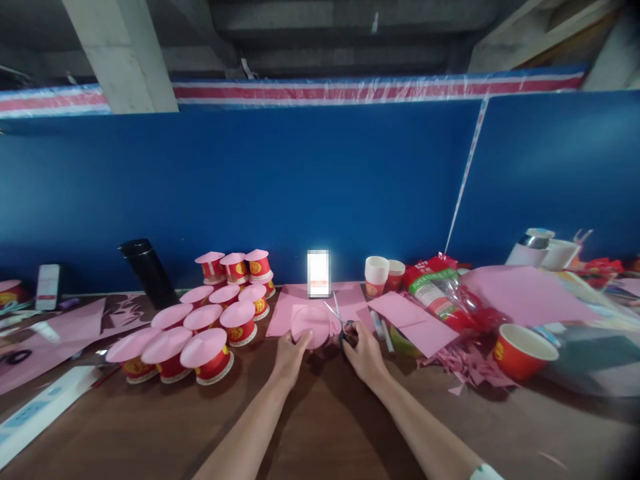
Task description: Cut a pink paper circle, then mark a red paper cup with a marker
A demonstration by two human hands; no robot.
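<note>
My left hand point(291, 353) pinches the lower left edge of a round pink paper disc point(311, 325) between thumb and fingers. In my right hand point(364, 347) is a pair of scissors point(336, 311), fingers through the dark handles. The blades are spread and point up and left, just beside the disc's right edge. Under and behind the disc lies a larger pink paper sheet point(285, 313) on the table. A phone point(319, 273) with a bright, blurred screen stands upright behind it, against the blue partition.
On the left, red paper cups with pink cone tops point(205, 353) stand in rows near a black bottle point(149, 273). To the right are white cups point(377, 275), a red plastic package point(433, 293), pink scraps point(470, 367) and a red cup point(524, 352).
</note>
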